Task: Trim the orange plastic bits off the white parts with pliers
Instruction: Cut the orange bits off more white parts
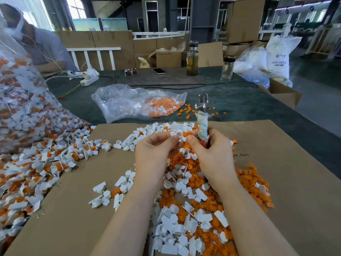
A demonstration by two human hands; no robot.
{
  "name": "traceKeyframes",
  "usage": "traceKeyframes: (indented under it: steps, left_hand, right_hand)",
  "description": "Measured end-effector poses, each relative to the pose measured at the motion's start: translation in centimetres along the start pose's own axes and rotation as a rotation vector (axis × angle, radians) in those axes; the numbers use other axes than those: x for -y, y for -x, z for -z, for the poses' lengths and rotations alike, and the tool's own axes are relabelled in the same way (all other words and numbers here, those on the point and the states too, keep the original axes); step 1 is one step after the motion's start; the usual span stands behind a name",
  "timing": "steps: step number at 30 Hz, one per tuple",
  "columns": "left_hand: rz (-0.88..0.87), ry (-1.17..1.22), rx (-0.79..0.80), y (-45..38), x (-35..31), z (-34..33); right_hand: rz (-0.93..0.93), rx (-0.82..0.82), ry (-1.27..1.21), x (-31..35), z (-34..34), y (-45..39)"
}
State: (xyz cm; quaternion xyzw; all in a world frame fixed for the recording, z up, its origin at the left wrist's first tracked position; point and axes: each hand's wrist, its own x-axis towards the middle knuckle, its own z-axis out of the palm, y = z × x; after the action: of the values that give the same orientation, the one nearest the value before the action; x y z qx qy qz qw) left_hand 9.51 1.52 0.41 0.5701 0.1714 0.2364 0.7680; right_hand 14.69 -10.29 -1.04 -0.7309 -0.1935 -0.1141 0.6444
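Observation:
My left hand (156, 150) pinches a small white part with an orange bit (181, 135) at its fingertips, held above the cardboard. My right hand (212, 154) grips the pliers (202, 117) by their cloth-wrapped handles, the metal jaws pointing up and away; its thumb also touches the part. Beneath my hands lies a heap of cut orange bits (245, 187) mixed with loose white parts (177, 226). To the left spreads a pile of white parts that still carry orange bits (36, 167).
A brown cardboard sheet (287, 182) covers the green table. A large clear bag of parts (22, 108) stands at the left, a smaller bag (140, 104) lies ahead. Two bottles (192, 58), a phone (159, 71), sunglasses and a power strip (89, 78) lie farther back. Another person sits at the far left.

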Motion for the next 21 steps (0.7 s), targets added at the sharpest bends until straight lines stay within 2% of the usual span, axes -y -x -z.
traceKeyframes:
  steps: [8,14,21]
  left_hand:
    - [-0.033,-0.056,0.01,0.15,0.06,-0.16]
    - [-0.122,-0.136,0.004,0.29,0.01,-0.27]
    - [-0.226,-0.297,0.009,0.61,-0.23,-0.37]
  right_hand:
    - [0.14,-0.078,0.294,-0.14,-0.63,0.36]
    - [0.19,-0.14,0.316,-0.03,-0.58,0.56]
    - [0.169,-0.117,0.31,-0.03,-0.42,0.53]
